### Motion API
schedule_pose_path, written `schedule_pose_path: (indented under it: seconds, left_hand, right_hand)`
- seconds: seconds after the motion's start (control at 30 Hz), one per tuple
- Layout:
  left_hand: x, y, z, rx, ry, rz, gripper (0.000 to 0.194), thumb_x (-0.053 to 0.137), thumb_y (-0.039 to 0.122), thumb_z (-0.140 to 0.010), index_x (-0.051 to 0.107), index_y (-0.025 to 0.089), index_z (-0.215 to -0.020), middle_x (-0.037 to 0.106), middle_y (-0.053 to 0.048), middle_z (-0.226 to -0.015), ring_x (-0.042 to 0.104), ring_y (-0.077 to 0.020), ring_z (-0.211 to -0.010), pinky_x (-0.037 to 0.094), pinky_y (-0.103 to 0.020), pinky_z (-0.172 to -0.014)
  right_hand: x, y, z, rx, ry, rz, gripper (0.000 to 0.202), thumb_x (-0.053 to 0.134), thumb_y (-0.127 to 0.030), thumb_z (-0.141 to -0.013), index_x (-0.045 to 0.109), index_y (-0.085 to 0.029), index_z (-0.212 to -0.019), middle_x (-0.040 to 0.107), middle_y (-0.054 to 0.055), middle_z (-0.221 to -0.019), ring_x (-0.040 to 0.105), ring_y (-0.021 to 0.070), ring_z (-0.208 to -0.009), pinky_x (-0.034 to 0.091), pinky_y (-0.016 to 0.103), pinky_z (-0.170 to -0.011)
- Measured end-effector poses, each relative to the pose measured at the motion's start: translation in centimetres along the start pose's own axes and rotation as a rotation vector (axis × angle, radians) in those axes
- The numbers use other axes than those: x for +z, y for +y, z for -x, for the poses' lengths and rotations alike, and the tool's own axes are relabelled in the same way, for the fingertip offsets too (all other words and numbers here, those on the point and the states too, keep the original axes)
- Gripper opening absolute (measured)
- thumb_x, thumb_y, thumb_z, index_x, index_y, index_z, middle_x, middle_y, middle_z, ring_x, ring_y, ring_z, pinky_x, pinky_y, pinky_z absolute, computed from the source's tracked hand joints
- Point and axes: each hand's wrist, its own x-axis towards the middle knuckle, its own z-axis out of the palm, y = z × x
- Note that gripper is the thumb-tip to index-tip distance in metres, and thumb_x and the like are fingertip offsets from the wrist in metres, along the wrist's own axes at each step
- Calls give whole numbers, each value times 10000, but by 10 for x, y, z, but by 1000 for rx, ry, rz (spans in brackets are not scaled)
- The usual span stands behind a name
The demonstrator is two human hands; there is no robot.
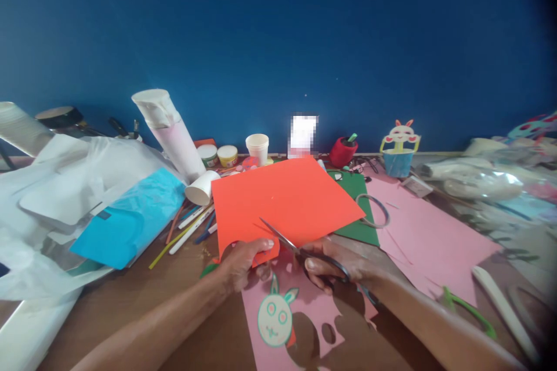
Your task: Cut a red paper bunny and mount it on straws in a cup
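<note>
Orange paper (278, 197), left hand (241, 265) pinching its seven-o'clock edge, seems mid-cut, needing steady snips next from scissors (285, 240) the right hand (337, 251) clasps.

Seen from the hands, the bright panel (303, 134) at twelve o'clock is lost in blocky blur. The orange sheet (278, 197) hides some fingertips of the left hand (243, 264); whether it covers a second blade of the scissors (285, 237) cannot be told. The left edge cuts the plastic bag (26, 197) at nine o'clock, the bottom edge the pink sheet (270, 359) at six.
</note>
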Motion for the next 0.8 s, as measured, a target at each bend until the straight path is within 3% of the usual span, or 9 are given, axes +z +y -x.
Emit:
schedule_pose_path:
  seconds: [0.33,0.57,0.7,0.8]
  left_hand:
    - [-1,-2,-3,25,75,-5,256,595,338,-641,484,151,-505,402,53,-331,369,-66,-287,317,-214,-380]
    - [-2,-2,0,148,-132,107,397,511,552,-708,536,156,-735,561,-2,-603,487,-105,-421,369,-230,-399]
    - [0,-7,6,329,-183,-25,329,598,450,-703,532,151,-821,566,-28,-715,548,-130,-557,395,-225,-452]
    - [0,-11,6,367,-146,-159,279,614,386,-713,533,130,-788,531,-12,-633,517,-114,-515,395,-224,-445]
  right_hand:
    - [12,19,-8,-94,65,-181,441,473,-592,-755,479,-151,-766,492,-47,-480,378,58,-372,281,186,-399]
    - [21,23,-12,-154,258,-289,432,425,-587,-790,421,-162,-718,492,-46,-477,449,62,-371,286,173,-376]
    - [27,15,-9,-143,324,-240,433,451,-592,-770,427,-159,-762,477,-57,-475,445,62,-365,320,173,-370]
    - [32,13,-6,-136,327,-197,398,485,-559,-770,428,-165,-784,477,-61,-503,472,69,-385,357,177,-384]
